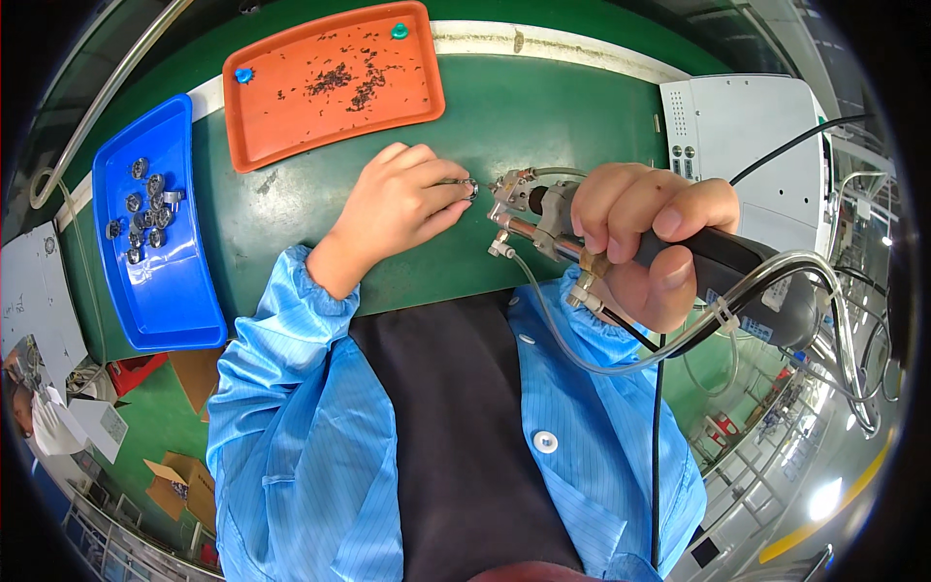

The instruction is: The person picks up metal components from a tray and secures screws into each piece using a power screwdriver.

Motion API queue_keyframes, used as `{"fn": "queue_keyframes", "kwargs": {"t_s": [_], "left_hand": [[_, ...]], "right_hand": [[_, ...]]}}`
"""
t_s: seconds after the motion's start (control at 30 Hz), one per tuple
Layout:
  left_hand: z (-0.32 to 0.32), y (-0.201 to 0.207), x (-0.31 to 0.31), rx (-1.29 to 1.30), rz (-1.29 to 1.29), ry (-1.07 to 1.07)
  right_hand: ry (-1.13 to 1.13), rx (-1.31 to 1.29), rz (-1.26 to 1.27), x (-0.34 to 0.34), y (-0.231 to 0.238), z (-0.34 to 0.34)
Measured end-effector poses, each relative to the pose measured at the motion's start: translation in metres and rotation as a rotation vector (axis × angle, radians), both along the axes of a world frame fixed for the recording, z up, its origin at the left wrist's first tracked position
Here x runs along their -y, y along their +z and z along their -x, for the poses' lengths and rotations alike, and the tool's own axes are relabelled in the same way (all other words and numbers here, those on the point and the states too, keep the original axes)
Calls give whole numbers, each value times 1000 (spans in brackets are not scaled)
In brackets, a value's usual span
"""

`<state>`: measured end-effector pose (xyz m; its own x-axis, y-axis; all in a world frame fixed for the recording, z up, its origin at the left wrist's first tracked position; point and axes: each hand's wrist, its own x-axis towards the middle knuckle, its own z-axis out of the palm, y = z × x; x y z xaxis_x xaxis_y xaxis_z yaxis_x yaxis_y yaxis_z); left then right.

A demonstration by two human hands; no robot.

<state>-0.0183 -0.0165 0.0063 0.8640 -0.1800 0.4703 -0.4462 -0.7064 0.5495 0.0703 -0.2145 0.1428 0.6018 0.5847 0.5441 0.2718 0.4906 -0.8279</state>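
Observation:
My left hand (400, 206) pinches a small round metal part (472, 188) above the green bench mat, its fingers and thumb closed on the edge. Much of that part is hidden by the fingertips. My right hand (648, 228) is wrapped round a dark powered screwdriver (787, 303) with clear hoses and metal fittings fixed to it. The metal nose (506, 192) of the tool points left, close to the round part; whether they touch I cannot tell. Several similar round metal parts (155, 202) lie in a blue tray (184, 306) to the left.
An orange tray (276, 131) at the back holds many tiny dark pieces (335, 80), a blue knob-like piece (243, 75) and a green one (400, 31). A pale box-shaped machine (747, 145) stands at the right. Hoses and a black cable (658, 436) hang near my right arm.

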Motion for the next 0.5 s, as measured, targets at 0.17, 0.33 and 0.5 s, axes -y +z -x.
{"fn": "queue_keyframes", "kwargs": {"t_s": [0.17,0.33,0.5], "left_hand": [[0,-2,-1,3,1,2],[-1,-2,-1,5,10,3],[-1,-2,-1,-2,3,1]], "right_hand": [[26,38,10,-1,2,-1],[29,38,21,-1,1,-3],[52,39,35,-2,0,-4]]}}
